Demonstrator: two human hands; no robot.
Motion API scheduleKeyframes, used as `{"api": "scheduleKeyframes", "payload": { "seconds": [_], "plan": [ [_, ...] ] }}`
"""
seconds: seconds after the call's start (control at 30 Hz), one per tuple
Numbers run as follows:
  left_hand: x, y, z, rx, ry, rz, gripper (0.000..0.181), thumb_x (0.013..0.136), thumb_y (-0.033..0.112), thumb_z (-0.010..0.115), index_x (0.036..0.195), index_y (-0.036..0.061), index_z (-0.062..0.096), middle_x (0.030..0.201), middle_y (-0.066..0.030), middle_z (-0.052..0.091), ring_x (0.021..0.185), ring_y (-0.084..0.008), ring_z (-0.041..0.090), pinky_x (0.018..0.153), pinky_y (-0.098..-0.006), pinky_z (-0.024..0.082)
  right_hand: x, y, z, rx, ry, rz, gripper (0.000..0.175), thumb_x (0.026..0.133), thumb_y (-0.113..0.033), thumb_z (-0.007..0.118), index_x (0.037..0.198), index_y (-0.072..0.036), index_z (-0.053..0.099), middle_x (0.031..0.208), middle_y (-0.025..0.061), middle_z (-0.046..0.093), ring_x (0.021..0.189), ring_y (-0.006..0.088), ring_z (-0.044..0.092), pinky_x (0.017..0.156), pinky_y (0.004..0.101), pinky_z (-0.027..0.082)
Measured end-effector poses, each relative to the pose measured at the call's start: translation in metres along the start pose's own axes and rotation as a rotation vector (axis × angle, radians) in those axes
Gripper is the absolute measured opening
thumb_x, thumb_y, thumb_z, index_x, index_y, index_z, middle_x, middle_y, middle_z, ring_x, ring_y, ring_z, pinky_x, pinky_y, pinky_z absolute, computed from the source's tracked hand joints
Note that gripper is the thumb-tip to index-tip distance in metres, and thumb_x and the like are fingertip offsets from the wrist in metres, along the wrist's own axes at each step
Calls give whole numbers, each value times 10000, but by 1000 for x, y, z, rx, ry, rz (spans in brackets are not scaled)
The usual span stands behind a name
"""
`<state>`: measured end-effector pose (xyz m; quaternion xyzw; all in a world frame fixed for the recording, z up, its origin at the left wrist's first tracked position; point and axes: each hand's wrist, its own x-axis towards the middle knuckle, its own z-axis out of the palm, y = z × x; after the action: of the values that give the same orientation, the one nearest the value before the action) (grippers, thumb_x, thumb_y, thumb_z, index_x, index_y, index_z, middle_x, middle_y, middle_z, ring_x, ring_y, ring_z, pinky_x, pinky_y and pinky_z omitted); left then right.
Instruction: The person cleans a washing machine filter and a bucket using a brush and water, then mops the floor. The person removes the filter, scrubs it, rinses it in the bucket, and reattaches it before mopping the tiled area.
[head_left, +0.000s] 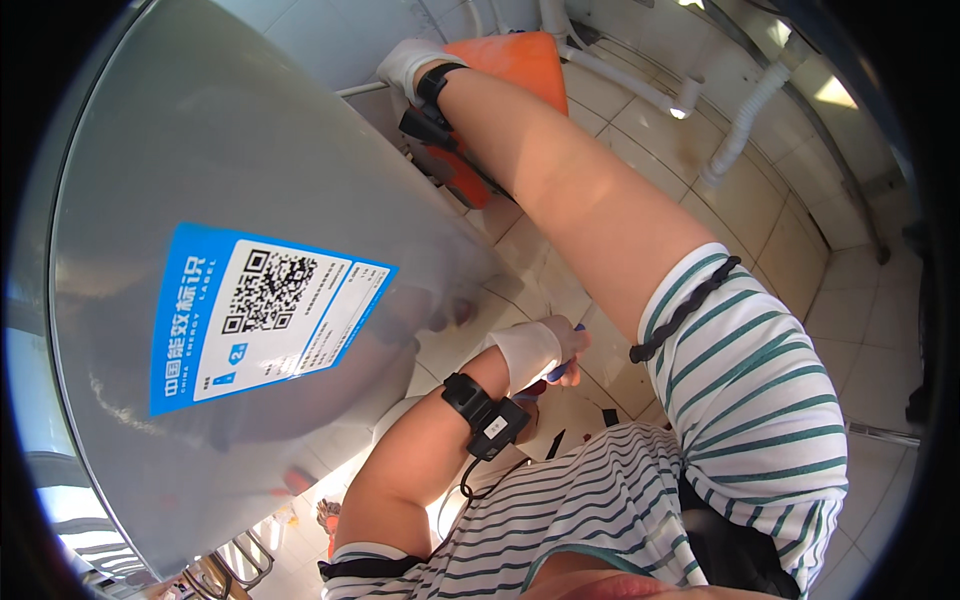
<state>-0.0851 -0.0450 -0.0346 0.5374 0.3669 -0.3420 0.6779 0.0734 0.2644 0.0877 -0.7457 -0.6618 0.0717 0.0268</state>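
My left hand, in a white glove that leaves the fingertips showing, is closed around a blue-handled tool. The tool's far end is too small to make out. My right hand, also in a white glove, reaches far forward beside an orange plastic object. Its fingers are hidden, so I cannot tell whether it grips anything. Close on my left stands a grey glossy appliance, likely a refrigerator, bearing a blue and white energy label. Black bands with small devices circle both wrists.
White drain pipes run along the far wall, with a corrugated hose to the right. Beneath my right forearm lies a red and grey object. Beige tiles cover the floor. A metal frame stands at lower left.
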Motion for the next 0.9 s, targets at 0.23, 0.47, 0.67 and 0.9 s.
{"api": "scheduleKeyframes", "payload": {
  "seconds": [0.23, 0.47, 0.67, 0.9],
  "plan": [
    [-2, 3, -1, 54, 0, -37, 349, 937, 324, 591, 970, -23, 613, 723, -171, 711, 530, -214, 622, 494, -354, 482, 17, -9, 14, 115, 1, 21, 361, 942, -117, 623, 1291, -154, 705, 1231, 137, 707, 1051, 336, 714, 915, 455, 599],
    [-3, 5, -1, 90, -19, -43, 372, 945, 349, 579, 968, -20, 616, 722, -160, 713, 525, -207, 616, 498, -345, 480, 9, -9, 13, -19, -12, -59, 399, 925, -97, 637, 1314, -164, 693, 1264, 141, 691, 1091, 342, 699, 949, 441, 588],
    [-2, 6, 1, 102, 0, -46, 441, 1030, 331, 480, 847, -38, 636, 737, -145, 731, 522, -211, 603, 498, -366, 469, 2, -10, 8, 5, -36, -63, 444, 886, -78, 680, 1321, -169, 690, 1281, 139, 686, 1124, 343, 687, 971, 423, 581],
    [3, 3, 0, 132, -21, -69, 462, 1028, 342, 466, 829, -25, 662, 725, -114, 734, 542, -206, 613, 534, -381, 486, 13, -13, 15, 31, -36, -23, 452, 884, -71, 682, 1322, -182, 691, 1293, 137, 682, 1126, 346, 686, 981, 423, 576]
  ]
}}
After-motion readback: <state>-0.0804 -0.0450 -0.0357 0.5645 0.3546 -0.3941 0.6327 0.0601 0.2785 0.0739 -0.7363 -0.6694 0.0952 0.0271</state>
